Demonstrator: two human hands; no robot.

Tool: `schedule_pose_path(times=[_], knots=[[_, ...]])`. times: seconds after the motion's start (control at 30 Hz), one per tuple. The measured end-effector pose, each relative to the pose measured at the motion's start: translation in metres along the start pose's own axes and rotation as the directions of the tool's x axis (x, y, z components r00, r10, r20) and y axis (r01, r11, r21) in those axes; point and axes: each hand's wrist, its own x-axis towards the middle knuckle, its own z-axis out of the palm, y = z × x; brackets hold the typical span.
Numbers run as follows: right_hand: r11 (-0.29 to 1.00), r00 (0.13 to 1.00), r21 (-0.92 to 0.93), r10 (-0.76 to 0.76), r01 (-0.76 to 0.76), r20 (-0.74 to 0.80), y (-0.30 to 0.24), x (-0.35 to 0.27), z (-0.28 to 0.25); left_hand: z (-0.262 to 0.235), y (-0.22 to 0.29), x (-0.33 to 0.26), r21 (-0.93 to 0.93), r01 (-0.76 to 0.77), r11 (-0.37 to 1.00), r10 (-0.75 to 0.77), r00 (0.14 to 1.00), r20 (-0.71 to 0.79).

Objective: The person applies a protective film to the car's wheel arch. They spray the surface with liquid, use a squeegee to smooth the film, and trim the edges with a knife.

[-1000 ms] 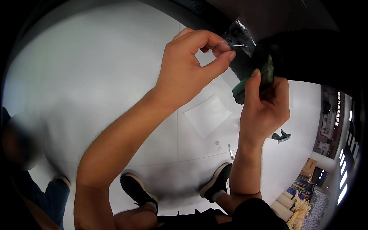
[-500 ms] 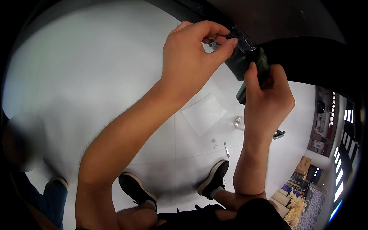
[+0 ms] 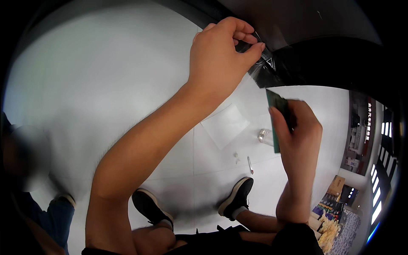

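Left hand (image 3: 225,53): I am seeing it reaching up beside the edge of a dark glossy panel (image 3: 312,25), thumb and fingers curving toward one another by a clear film (image 3: 269,63); I am not able to tell whether they are pinching it.

Clear film: wrinkling and glinting along the panel's edge, right of the left thumb.

Right hand (image 3: 299,129): closing thumb and fingers around a flat green tool (image 3: 273,123), which is standing near upright, its top corner pointing toward the film's lower end; I am not making out whether the two are touching.

Floor (image 3: 106,85): bearing, beneath the hands, a pale sheet (image 3: 225,126), a clear jar (image 3: 265,136) partly hiding behind the green tool, and a slim implement (image 3: 250,165).

Below: two dark shoes (image 3: 148,207) are standing apart. Far left: another person's blue trouser leg (image 3: 58,223) is showing.
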Motion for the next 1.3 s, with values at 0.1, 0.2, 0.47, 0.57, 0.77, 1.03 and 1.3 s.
schedule_pose_path(times=[0.1,0.2,0.47,0.57,0.77,1.03,1.3], knots=[[0.981,0.943,0.189,0.097,-0.038,-0.318,0.017,-0.021,-0.003,0.001,0.009,0.004,-0.056,0.131,0.990,-0.129,0.991,0.044],[0.954,0.877,0.237,-0.048,0.182,-0.479,0.031,0.001,0.022,0.001,0.011,0.008,-0.049,0.158,0.986,-0.155,0.987,0.051],[0.979,0.818,-0.055,-0.194,0.195,-0.541,0.015,0.036,0.049,-0.005,-0.014,-0.017,-0.175,0.475,0.862,-0.361,0.819,0.447],[0.985,0.855,-0.080,-0.173,0.153,-0.490,0.012,0.039,0.048,-0.007,-0.007,-0.019,-0.238,0.450,0.861,-0.302,0.828,0.472],[0.987,0.879,-0.110,-0.152,0.114,-0.452,0.007,0.040,0.048,-0.013,0.002,-0.014,-0.173,0.394,0.902,-0.273,0.835,0.478],[0.985,0.928,-0.156,-0.126,0.075,-0.350,0.007,0.040,0.036,-0.008,-0.009,-0.007,-0.164,0.312,0.936,-0.249,0.915,0.316],[0.998,0.960,-0.027,-0.057,0.052,-0.275,0.017,0.004,0.007,-0.008,-0.004,-0.005,-0.141,0.430,0.892,-0.356,0.859,0.369]])
